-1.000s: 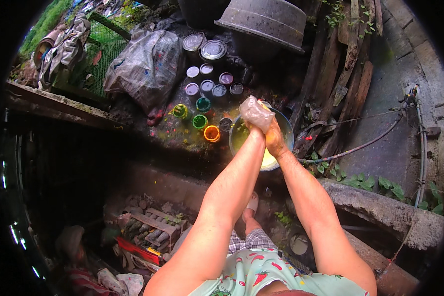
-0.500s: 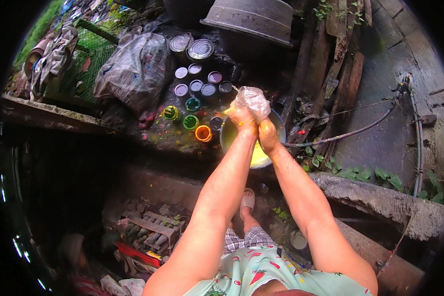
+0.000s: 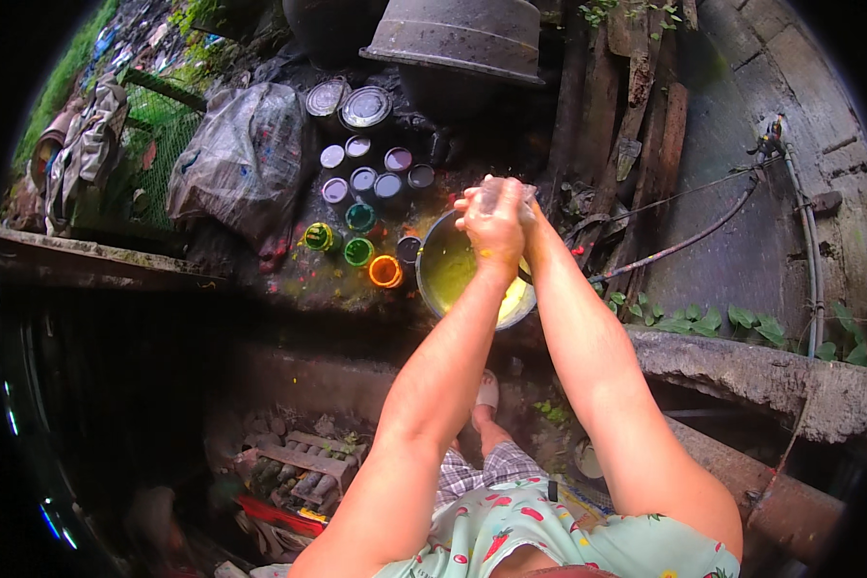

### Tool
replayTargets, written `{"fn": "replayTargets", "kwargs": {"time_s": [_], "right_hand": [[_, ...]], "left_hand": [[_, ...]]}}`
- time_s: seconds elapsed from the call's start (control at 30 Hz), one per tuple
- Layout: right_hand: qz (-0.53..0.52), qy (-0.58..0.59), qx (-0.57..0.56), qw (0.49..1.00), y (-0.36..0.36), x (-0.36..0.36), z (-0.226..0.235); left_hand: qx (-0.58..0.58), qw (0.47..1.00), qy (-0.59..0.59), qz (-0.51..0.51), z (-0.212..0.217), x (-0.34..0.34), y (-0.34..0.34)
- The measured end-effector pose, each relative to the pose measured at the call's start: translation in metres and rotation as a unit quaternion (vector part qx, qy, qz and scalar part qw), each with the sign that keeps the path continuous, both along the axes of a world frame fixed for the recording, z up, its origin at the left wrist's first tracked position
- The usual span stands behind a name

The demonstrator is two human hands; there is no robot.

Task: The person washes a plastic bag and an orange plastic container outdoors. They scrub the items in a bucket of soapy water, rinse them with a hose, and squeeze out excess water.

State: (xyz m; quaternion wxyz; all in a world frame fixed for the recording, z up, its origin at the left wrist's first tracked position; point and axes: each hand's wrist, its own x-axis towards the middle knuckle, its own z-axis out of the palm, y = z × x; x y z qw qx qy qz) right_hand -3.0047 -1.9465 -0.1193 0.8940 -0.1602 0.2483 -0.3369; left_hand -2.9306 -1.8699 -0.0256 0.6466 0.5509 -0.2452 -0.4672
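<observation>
My left hand [image 3: 495, 231] has its fingers wrapped over a crumpled, translucent plastic bag [image 3: 522, 192]. Pressed against it from the right is my right hand [image 3: 533, 220], largely hidden behind the left one and also closed on the bag. Yellow smears mark the skin near the wrist. Below both hands stands a round bucket [image 3: 422, 285] with yellow liquid [image 3: 450, 268] inside; my forearms cover part of its right side. Just left of the bucket are an open orange paint can [image 3: 385, 272] and a dark small can [image 3: 408, 249].
Green [image 3: 358, 252], yellow [image 3: 318, 237] and teal cans [image 3: 360, 218] stand farther left, with several pale-topped cans behind. A large grey tub [image 3: 458, 43] sits at the back. Old planks [image 3: 602, 106] and a hose [image 3: 689, 252] lie right; a plastic-covered heap [image 3: 236, 159] lies left.
My left hand has turned over the plastic bag, which is now mostly covered by my fingers. The whole view has shifted, so the surroundings sit slightly farther left.
</observation>
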Motion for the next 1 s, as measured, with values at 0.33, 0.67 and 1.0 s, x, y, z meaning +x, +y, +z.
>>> {"fn": "replayTargets", "kwargs": {"time_s": [0.33, 0.67, 1.0], "right_hand": [[-0.089, 0.059, -0.174, 0.979, 0.046, 0.038, 0.068], [-0.2, 0.334, -0.458, 0.799, 0.06, 0.047, 0.09], [-0.187, 0.561, -0.419, 0.689, 0.089, 0.061, 0.101]], "left_hand": [[0.177, 0.976, -0.039, 0.117, 0.0, 0.017, -0.024], [0.013, 0.944, 0.327, 0.028, -0.046, 0.044, -0.037], [-0.1, 0.841, 0.515, -0.132, -0.062, 0.06, -0.023]]}}
